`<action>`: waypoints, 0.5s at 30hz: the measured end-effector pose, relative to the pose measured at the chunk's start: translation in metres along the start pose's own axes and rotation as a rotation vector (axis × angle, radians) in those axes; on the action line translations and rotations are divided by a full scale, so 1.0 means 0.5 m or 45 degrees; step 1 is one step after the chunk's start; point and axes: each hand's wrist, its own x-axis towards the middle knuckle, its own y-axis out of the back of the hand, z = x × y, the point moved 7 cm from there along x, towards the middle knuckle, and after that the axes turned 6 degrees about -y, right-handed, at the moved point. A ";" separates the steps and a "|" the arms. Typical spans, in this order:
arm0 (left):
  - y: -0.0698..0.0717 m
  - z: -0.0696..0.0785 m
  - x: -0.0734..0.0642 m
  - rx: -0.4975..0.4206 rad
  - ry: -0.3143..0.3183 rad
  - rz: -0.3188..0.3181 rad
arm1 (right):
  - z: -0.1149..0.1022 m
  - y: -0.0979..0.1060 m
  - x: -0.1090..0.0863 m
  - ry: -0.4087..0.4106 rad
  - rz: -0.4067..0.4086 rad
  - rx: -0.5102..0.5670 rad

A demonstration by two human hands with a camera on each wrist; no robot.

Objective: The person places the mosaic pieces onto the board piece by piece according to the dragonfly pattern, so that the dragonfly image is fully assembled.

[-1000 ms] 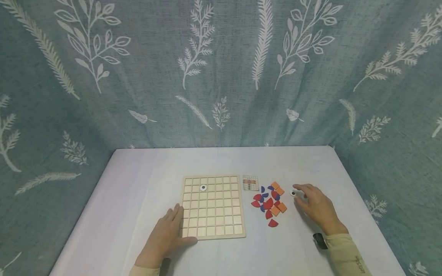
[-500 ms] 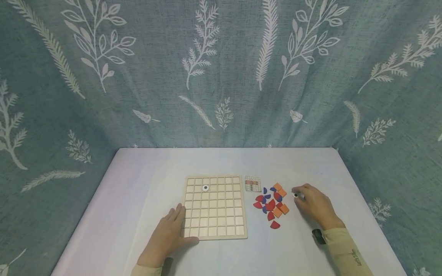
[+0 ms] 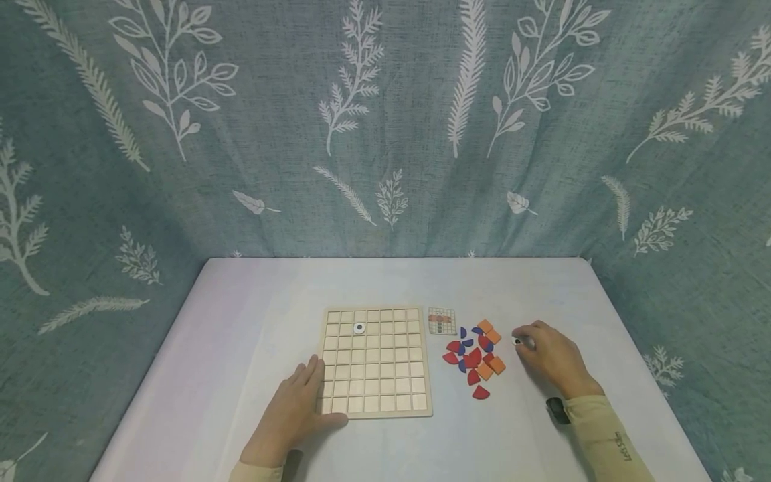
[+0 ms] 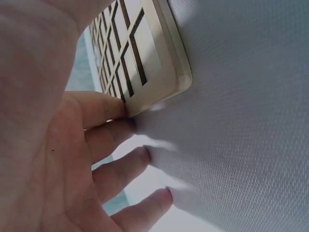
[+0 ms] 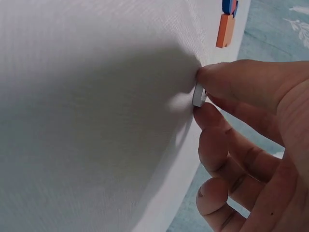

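Note:
A pale wooden grid board lies on the white table. My left hand rests at its front left corner, fingers spread along the left side and thumb along the front edge. In the left wrist view the fingertips meet the board's side. On the grid, toward the upper left, sits a white disc with a black dot. To the right, my right hand pinches a second white disc with a black dot between thumb and fingertip, low over the table; the other fingers are curled.
Between board and right hand lies a loose cluster of red fan-shaped pieces, blue half-round pieces and orange squares. A small printed pattern card lies by the board's upper right corner. A patterned green curtain surrounds the table.
My right thumb and fingers have come together on the white disc, which lay between them before. The left hand stays on the board. The head view has shifted slightly.

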 end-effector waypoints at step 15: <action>0.004 0.001 -0.003 -0.009 0.004 -0.007 | -0.112 0.015 0.010 0.256 0.227 0.085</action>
